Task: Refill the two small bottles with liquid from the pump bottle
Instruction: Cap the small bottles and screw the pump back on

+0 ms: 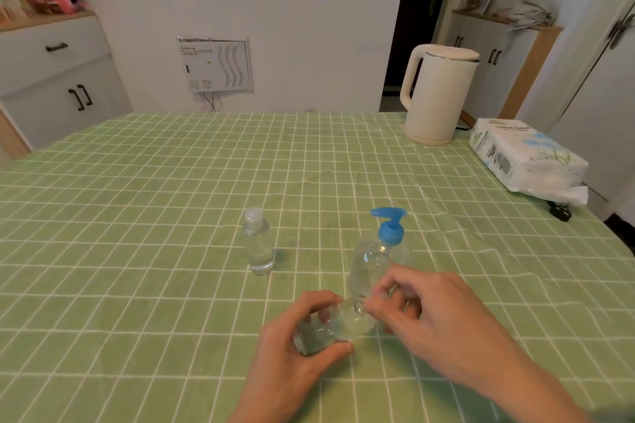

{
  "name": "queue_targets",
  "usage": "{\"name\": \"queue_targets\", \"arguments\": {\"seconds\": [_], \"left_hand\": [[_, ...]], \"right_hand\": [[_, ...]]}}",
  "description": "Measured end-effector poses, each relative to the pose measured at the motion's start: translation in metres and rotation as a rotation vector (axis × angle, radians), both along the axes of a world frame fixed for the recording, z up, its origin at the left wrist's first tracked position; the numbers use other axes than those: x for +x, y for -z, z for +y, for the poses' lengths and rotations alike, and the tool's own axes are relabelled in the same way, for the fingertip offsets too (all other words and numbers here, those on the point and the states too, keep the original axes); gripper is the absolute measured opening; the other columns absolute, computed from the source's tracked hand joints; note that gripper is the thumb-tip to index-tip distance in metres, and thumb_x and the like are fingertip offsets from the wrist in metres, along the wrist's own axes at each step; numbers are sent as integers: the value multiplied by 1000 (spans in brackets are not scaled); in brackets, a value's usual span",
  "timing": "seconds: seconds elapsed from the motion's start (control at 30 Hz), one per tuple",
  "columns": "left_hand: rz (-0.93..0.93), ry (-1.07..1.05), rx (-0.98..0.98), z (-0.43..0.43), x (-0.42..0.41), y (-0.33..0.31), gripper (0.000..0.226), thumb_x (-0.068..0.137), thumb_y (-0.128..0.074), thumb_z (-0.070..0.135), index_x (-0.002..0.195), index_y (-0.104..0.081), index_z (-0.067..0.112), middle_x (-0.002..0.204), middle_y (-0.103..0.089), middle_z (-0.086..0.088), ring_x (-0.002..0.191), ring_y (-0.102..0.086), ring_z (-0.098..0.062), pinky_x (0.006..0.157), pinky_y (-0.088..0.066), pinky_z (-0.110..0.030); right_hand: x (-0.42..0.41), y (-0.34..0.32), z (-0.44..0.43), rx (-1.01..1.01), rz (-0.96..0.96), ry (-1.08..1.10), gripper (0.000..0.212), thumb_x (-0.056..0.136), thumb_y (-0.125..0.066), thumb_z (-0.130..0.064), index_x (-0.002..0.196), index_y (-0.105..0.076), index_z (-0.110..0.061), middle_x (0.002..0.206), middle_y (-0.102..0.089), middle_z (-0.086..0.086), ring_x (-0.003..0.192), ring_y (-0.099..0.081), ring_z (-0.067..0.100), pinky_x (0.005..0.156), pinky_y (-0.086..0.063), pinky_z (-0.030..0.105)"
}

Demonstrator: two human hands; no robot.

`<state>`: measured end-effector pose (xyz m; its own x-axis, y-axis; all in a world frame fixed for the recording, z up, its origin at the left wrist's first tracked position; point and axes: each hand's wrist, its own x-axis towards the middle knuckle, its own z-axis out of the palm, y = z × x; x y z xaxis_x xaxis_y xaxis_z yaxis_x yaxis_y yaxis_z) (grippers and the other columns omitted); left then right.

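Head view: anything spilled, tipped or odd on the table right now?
No spill shows on the tablecloth. Only the held small bottle is off upright: the left hand grips it tilted, and the right hand pinches at its neck. The other small bottle and the pump bottle stand upright.

A home dining room: the surface wears a green checked tablecloth, with a kettle (cream-coloured) and tissue pack beside it, white cupboards behind.
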<state>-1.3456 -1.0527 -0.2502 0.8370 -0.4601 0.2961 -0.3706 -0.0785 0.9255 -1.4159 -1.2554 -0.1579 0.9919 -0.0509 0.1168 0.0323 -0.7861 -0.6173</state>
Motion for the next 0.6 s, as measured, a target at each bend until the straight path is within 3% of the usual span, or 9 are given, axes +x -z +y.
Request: {"name": "queue_targets", "arguments": {"seconds": [0.07,0.13,0.2,0.33,0.6], "left_hand": [[-8,0,13,0,0,1,47,70,-87,36,113,-68,40,109,-73,7,103,-69,-17,91,-53,-32],[1,-21,9,1,1,0,48,68,-86,38,112,-67,42,110,-73,10,105,-69,-15,91,-54,-33],[17,-25,6,0,2,1,48,68,-86,41,111,-67,43,110,-74,11,104,-70,-14,92,-55,-37],[63,-39,-37,1,3,5,48,66,-88,39,111,-71,40,104,-75,3,94,-71,-18,89,-57,-48],[27,-94,-78,0,4,7,47,66,-89,36,110,-74,38,94,-72,-2,80,-70,-14,75,-56,-24]], "right_hand": [[0,1,-1,-20,18,-55,38,81,-58,-69,117,-55,-57,96,-64,-29,77,-66,2,65,-47,19],[-1,0,0,-38,13,-91,27,86,-61,-57,113,-57,-56,97,-64,-26,82,-66,4,64,-47,19],[-1,2,1,-32,-17,-74,14,88,-59,-52,102,-61,-48,85,-67,-16,78,-65,9,64,-50,26],[2,7,6,-60,-76,-57,16,88,-52,-52,94,-59,-40,74,-63,-9,71,-62,15,67,-51,39],[6,10,14,-31,-157,-14,14,87,-55,-46,84,-59,-33,68,-60,-9,65,-60,16,60,-51,35]]}}
